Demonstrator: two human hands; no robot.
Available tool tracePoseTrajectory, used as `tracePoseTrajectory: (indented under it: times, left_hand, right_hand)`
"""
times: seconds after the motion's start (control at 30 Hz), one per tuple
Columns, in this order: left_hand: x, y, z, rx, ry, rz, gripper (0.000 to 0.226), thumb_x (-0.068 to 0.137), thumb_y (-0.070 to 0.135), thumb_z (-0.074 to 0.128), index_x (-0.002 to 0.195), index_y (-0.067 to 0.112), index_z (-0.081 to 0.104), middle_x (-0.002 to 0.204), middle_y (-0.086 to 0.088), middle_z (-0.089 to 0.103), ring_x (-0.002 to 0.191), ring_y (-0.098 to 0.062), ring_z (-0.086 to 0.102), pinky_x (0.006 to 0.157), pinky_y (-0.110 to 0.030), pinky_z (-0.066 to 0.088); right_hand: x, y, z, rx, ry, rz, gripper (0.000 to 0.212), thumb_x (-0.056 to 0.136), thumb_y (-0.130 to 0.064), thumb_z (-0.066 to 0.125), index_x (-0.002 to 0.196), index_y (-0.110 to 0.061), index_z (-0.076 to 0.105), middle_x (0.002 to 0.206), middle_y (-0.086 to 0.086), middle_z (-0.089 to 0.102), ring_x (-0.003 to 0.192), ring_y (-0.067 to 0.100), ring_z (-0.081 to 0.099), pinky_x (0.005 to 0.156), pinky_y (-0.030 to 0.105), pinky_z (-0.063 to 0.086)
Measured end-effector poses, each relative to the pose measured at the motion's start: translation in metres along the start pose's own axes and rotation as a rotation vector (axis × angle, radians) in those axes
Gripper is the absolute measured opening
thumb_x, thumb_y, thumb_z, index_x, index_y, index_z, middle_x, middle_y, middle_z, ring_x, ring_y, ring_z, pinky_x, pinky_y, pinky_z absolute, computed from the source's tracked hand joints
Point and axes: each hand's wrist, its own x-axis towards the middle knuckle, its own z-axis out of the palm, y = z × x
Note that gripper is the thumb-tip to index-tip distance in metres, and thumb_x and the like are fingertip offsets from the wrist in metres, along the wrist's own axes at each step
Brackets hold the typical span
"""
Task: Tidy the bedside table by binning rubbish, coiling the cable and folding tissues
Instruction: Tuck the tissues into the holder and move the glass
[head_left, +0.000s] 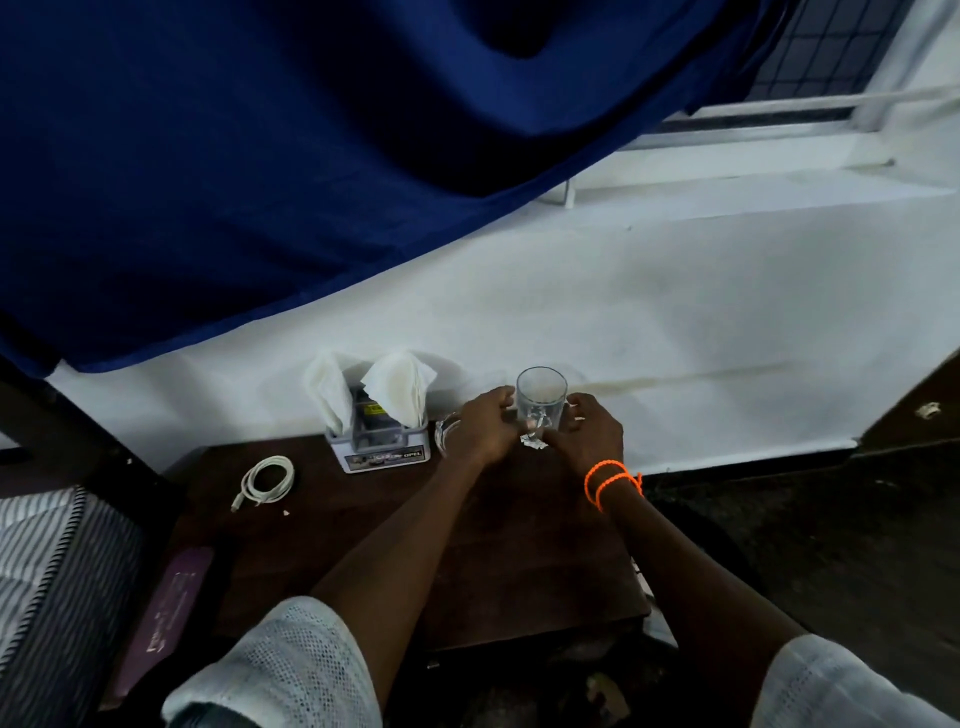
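A clear glass mug (541, 397) stands upright at the back of the dark wooden bedside table (363, 545). My left hand (485, 423) touches its left side and my right hand (589, 434) curls round its right side. A small crumpled silvery scrap (533, 441) lies between my fingertips at the mug's base. A white cable (266, 479) lies coiled on the table's left part. White tissues (397, 384) stick up from a small holder (382, 441) left of the mug.
A second glass object (448, 428) sits partly hidden behind my left hand. A purple flat case (171, 613) lies by the table's left edge beside striped bedding (47, 571). Blue fabric (311, 156) hangs above, and a white wall lies behind.
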Motion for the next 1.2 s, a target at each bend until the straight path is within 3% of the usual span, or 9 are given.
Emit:
tracePoseTrajectory:
  times: [0.1, 0.23, 0.33, 0.47, 0.63, 0.8, 0.87, 1.07, 1.2]
  left_hand:
    - [0.005, 0.0, 0.005, -0.018, 0.003, 0.046, 0.053, 0.077, 0.014, 0.085, 0.127, 0.009, 0.067, 0.122, -0.008, 0.074, 0.111, -0.021, 0.071, 0.089, -0.023, 0.048]
    - [0.008, 0.0, 0.005, -0.043, -0.017, 0.077, 0.056, 0.08, 0.013, 0.083, 0.133, 0.01, 0.064, 0.129, -0.01, 0.07, 0.117, -0.023, 0.068, 0.102, -0.033, 0.052]
    - [0.01, -0.002, 0.005, -0.064, -0.016, 0.093, 0.049, 0.078, 0.009, 0.084, 0.125, 0.007, 0.07, 0.125, -0.01, 0.073, 0.115, -0.026, 0.07, 0.103, -0.038, 0.054]
    - [0.01, 0.003, -0.002, -0.046, 0.02, 0.119, 0.04, 0.075, 0.013, 0.087, 0.113, 0.006, 0.075, 0.111, -0.01, 0.078, 0.108, -0.027, 0.073, 0.095, -0.04, 0.056]
    - [0.007, 0.014, -0.03, 0.014, 0.077, 0.148, 0.042, 0.077, 0.023, 0.087, 0.115, 0.01, 0.076, 0.117, -0.006, 0.077, 0.114, -0.024, 0.069, 0.1, -0.043, 0.051]
    - [0.001, 0.009, -0.063, 0.126, 0.137, 0.125, 0.051, 0.078, 0.037, 0.084, 0.124, 0.019, 0.072, 0.124, -0.001, 0.075, 0.12, -0.022, 0.066, 0.105, -0.043, 0.048]
    - [-0.001, 0.002, -0.073, 0.155, 0.147, 0.103, 0.054, 0.078, 0.039, 0.084, 0.126, 0.017, 0.071, 0.125, -0.004, 0.074, 0.123, -0.023, 0.065, 0.109, -0.046, 0.043]
    - [-0.003, -0.024, -0.091, 0.351, 0.194, 0.119, 0.038, 0.073, 0.048, 0.084, 0.091, 0.017, 0.073, 0.105, 0.0, 0.072, 0.111, -0.021, 0.066, 0.103, -0.04, 0.033]
    - [0.002, -0.038, -0.09, 0.451, 0.124, 0.087, 0.046, 0.077, 0.052, 0.08, 0.108, 0.019, 0.074, 0.149, -0.003, 0.056, 0.15, -0.015, 0.035, 0.121, -0.044, 0.009]
  right_hand:
    - [0.006, 0.002, 0.003, 0.04, -0.029, -0.028, 0.066, 0.058, -0.035, 0.091, 0.115, -0.018, 0.064, 0.106, 0.002, 0.076, 0.098, 0.021, 0.072, 0.088, 0.032, 0.055]
    - [0.009, 0.002, 0.005, 0.112, -0.044, -0.057, 0.06, 0.059, -0.028, 0.09, 0.114, -0.026, 0.066, 0.107, -0.003, 0.076, 0.096, 0.015, 0.072, 0.076, 0.01, 0.051]
    - [0.01, 0.001, 0.005, 0.119, -0.053, -0.066, 0.054, 0.06, -0.026, 0.089, 0.109, -0.027, 0.068, 0.104, -0.002, 0.076, 0.096, 0.018, 0.073, 0.083, 0.026, 0.057]
    - [0.011, -0.008, -0.003, 0.13, -0.038, -0.102, 0.054, 0.063, -0.03, 0.09, 0.112, -0.022, 0.069, 0.106, -0.001, 0.077, 0.093, 0.017, 0.073, 0.072, 0.005, 0.047]
    - [0.007, -0.04, -0.007, 0.16, -0.056, -0.149, 0.063, 0.063, -0.024, 0.09, 0.122, -0.017, 0.066, 0.115, 0.002, 0.074, 0.093, 0.018, 0.071, 0.078, 0.02, 0.049]
    - [0.001, -0.066, 0.005, 0.178, -0.11, -0.171, 0.063, 0.065, -0.02, 0.088, 0.123, -0.017, 0.065, 0.118, 0.002, 0.073, 0.083, 0.005, 0.062, 0.066, 0.006, 0.044]
    - [-0.003, -0.072, 0.014, 0.179, -0.139, -0.175, 0.062, 0.066, -0.023, 0.088, 0.123, -0.019, 0.065, 0.118, 0.0, 0.073, 0.085, 0.005, 0.063, 0.068, 0.008, 0.045]
    - [-0.012, -0.078, 0.045, 0.155, -0.201, -0.17, 0.061, 0.064, -0.026, 0.091, 0.119, -0.017, 0.067, 0.113, 0.001, 0.075, 0.096, 0.016, 0.072, 0.063, 0.002, 0.04]
    - [-0.014, -0.074, 0.055, 0.113, -0.207, -0.172, 0.06, 0.063, -0.03, 0.091, 0.116, -0.017, 0.068, 0.108, -0.001, 0.076, 0.075, 0.003, 0.064, 0.054, -0.003, 0.038]
